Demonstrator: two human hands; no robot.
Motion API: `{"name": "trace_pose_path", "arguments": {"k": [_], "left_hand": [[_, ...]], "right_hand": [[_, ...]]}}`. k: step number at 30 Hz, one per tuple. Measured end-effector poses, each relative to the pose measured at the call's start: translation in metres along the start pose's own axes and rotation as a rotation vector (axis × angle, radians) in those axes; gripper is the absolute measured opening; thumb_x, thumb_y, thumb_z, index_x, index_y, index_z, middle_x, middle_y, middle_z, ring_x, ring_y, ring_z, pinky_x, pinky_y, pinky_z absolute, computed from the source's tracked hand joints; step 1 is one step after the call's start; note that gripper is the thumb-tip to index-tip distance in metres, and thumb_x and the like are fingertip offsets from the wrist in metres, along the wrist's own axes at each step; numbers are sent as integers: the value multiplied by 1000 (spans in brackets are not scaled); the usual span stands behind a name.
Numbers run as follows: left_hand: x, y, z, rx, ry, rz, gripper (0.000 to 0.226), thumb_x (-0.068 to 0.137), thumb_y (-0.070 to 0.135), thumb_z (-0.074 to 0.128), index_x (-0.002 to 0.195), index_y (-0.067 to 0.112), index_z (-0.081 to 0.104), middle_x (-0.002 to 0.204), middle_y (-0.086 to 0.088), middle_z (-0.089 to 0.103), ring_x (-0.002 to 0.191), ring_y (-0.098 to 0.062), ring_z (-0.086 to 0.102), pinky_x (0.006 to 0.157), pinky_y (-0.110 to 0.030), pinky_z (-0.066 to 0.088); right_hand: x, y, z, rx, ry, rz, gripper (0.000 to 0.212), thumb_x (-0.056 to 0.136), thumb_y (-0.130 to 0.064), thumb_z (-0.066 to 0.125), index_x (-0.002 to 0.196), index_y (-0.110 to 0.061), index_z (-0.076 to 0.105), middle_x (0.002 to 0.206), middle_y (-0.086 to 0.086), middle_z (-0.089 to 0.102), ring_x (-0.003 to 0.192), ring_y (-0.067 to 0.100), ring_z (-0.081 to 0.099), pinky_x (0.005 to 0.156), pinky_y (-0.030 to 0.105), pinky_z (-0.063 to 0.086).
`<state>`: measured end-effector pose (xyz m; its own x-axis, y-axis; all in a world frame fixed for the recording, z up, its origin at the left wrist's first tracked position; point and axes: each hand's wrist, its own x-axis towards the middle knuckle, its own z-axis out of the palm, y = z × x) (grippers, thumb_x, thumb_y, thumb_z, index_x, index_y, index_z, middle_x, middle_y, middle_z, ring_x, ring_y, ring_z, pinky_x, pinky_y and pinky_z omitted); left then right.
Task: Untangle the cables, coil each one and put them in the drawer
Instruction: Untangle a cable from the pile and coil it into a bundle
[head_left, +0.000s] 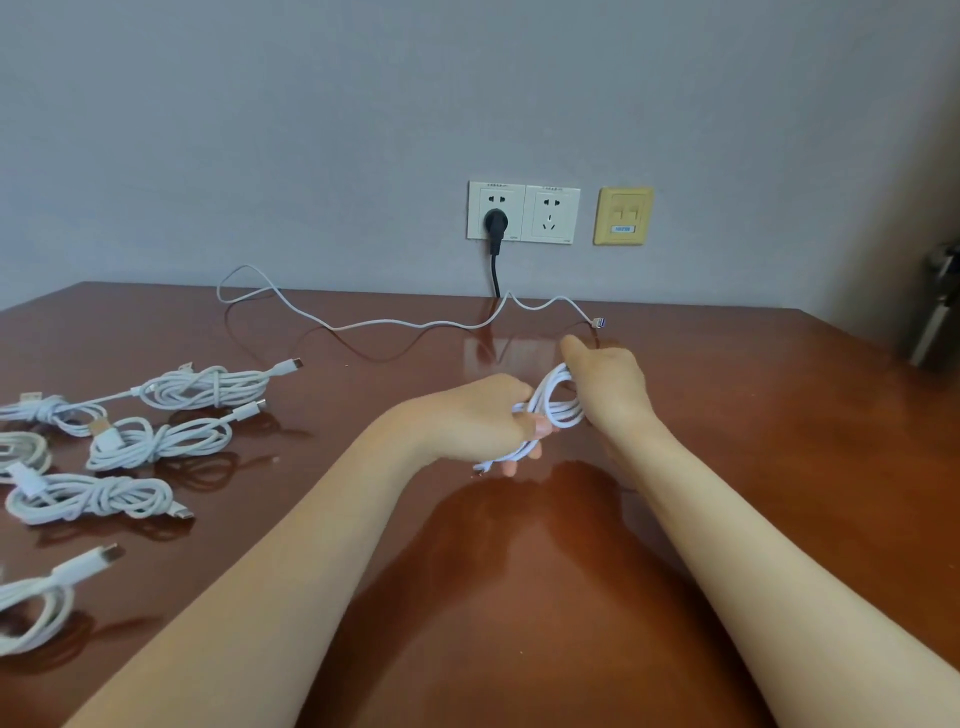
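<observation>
Over the middle of the brown table (727, 467) I hold a white cable coil (558, 408) between both hands. My left hand (478, 421) grips its lower loops, with the cable's end trailing under the fingers. My right hand (605, 382) grips the coil's upper right side. One loose white cable (363, 325) lies stretched along the table's far edge, its plug (600, 322) just beyond my right hand. Several coiled white cables (156, 439) lie at the left. No drawer is in view.
On the wall behind are two white sockets (550, 214), with a black plug (494, 223) and cord in the left one, and a yellow data socket (623, 215). A metal object (935, 312) stands at the table's far right edge.
</observation>
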<state>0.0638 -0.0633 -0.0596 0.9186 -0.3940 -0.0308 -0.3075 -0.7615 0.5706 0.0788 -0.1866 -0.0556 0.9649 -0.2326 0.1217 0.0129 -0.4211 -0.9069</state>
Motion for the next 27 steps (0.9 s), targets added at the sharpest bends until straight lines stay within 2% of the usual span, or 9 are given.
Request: {"name": "trace_pose_path", "arguments": {"k": [4, 10, 13, 16, 19, 21, 24, 26, 27], "left_hand": [[-8, 9, 5, -174, 33, 25, 14, 96, 19, 44, 88, 12, 53, 66, 7, 57, 45, -8, 48, 38, -11, 36], [-6, 10, 12, -295, 45, 95, 18, 95, 26, 51, 77, 20, 51, 64, 10, 56, 39, 1, 48, 50, -18, 39], [-7, 9, 15, -277, 82, 133, 22, 97, 28, 46, 84, 12, 54, 61, 11, 54, 43, 0, 48, 53, -16, 38], [-7, 11, 19, -286, 95, 142, 27, 99, 24, 41, 78, 11, 50, 56, 10, 50, 37, 2, 45, 51, -16, 36], [-8, 11, 19, -365, 62, 117, 29, 100, 20, 38, 93, -4, 54, 60, 2, 46, 33, -1, 40, 46, -16, 37], [-9, 9, 18, -414, 30, 90, 28, 100, 18, 39, 102, -5, 55, 62, -1, 45, 34, -2, 36, 41, -13, 34], [-10, 9, 23, -416, -34, 54, 18, 99, 18, 42, 92, 9, 56, 63, 0, 47, 35, -3, 35, 38, -13, 30], [-12, 13, 25, -428, -81, 59, 17, 98, 17, 43, 87, 12, 54, 62, 0, 48, 35, -4, 35, 37, -13, 28], [-12, 14, 25, -442, -91, 69, 15, 98, 16, 44, 87, 11, 55, 62, 1, 48, 35, -4, 35, 37, -13, 28]], "right_hand": [[3, 2, -2, 17, 80, 11, 44, 89, -23, 46, 48, -12, 35, 53, 3, 37, 52, 18, 31, 51, 31, 25], [7, 6, -6, 27, 162, 24, 43, 89, -27, 46, 49, -13, 42, 57, 3, 43, 71, 27, 40, 66, 32, 31], [9, 8, -7, 12, 176, 25, 40, 88, -30, 46, 52, -13, 46, 60, 5, 46, 72, 28, 42, 55, 32, 29], [11, 9, -8, -35, 171, 10, 40, 87, -30, 47, 51, -14, 45, 64, 8, 49, 68, 27, 43, 50, 30, 28], [16, 11, -13, -92, 113, -56, 47, 85, -26, 49, 42, -15, 35, 41, -2, 39, 53, 21, 34, 51, 31, 29], [18, 14, -16, -184, 73, -127, 50, 83, -24, 53, 39, -15, 31, 29, -3, 31, 49, 18, 29, 52, 31, 30], [22, 20, -20, -280, 4, -269, 43, 80, -20, 59, 42, -14, 39, 35, -3, 31, 47, 12, 32, 49, 25, 31], [24, 20, -23, -139, -109, -259, 40, 82, -19, 64, 47, -14, 45, 38, -8, 32, 40, 7, 32, 45, 17, 30], [23, 19, -26, -14, -196, -220, 39, 84, -21, 64, 51, -13, 47, 41, -8, 34, 38, 5, 31, 46, 17, 30]]}}
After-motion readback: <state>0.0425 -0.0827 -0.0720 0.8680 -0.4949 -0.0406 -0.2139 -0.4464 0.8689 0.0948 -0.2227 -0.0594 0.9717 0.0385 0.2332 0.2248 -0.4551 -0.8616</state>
